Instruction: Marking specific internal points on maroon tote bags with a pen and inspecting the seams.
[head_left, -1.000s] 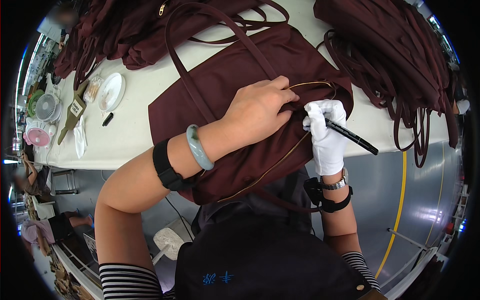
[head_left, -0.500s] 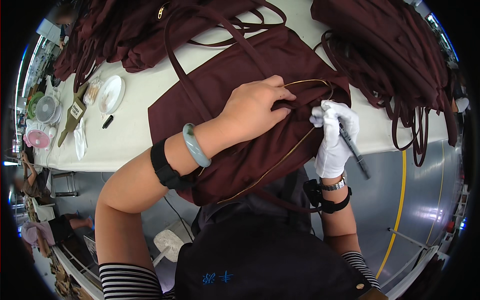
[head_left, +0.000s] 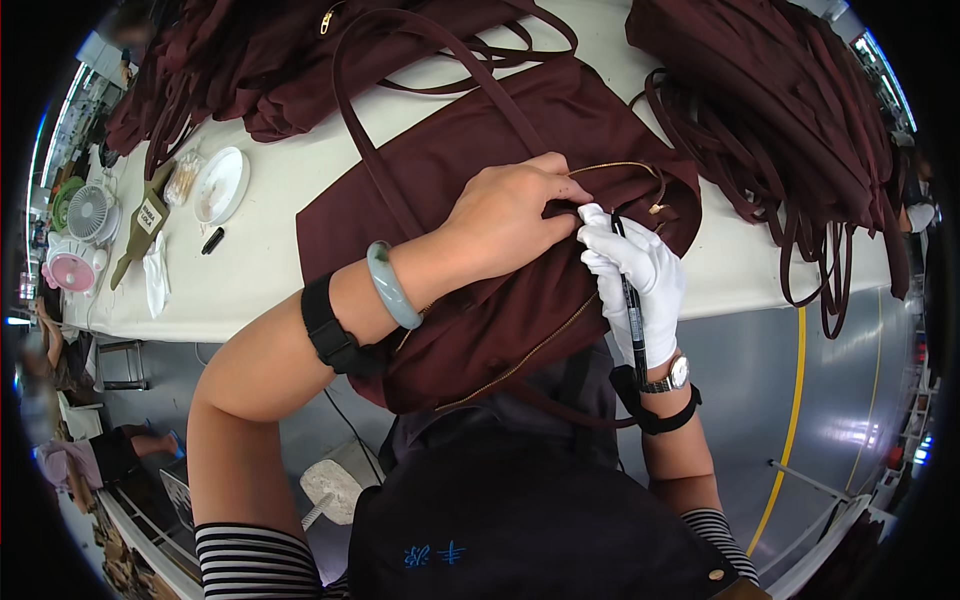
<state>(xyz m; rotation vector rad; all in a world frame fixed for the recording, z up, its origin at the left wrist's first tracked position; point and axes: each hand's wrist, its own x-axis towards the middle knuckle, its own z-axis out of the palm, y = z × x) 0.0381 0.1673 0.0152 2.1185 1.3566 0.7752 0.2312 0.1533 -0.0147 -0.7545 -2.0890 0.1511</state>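
A dark maroon fabric bag (head_left: 590, 115) with long straps lies on the table's front edge, its gold zipper (head_left: 540, 350) undone along the mouth. Bare, my left hand (head_left: 505, 220) pinches the bag's fabric at the opening, thumb and fingers closed on a fold. My right hand (head_left: 657, 285), in a white glove, holds a black pen (head_left: 634, 320) between its fingers, the pen pointing back toward the wrist. Its gloved fingertips meet the fabric beside my left fingers; whether they grip it too is hidden. A zipper pull (head_left: 657, 209) shows at the opening's right end.
More maroon bags are heaped at the back left (head_left: 250, 70) and back right (head_left: 760, 100), straps hanging over the edge. On the left of the white table (head_left: 250, 290) are a white dish (head_left: 222, 187), a black cap (head_left: 213, 241), an olive tag (head_left: 145, 230) and small fans (head_left: 93, 213).
My gloved right hand has moved left to my left fingers, and the pen has swung from slanting outward to nearly upright along the palm. My left hand keeps its pinch.
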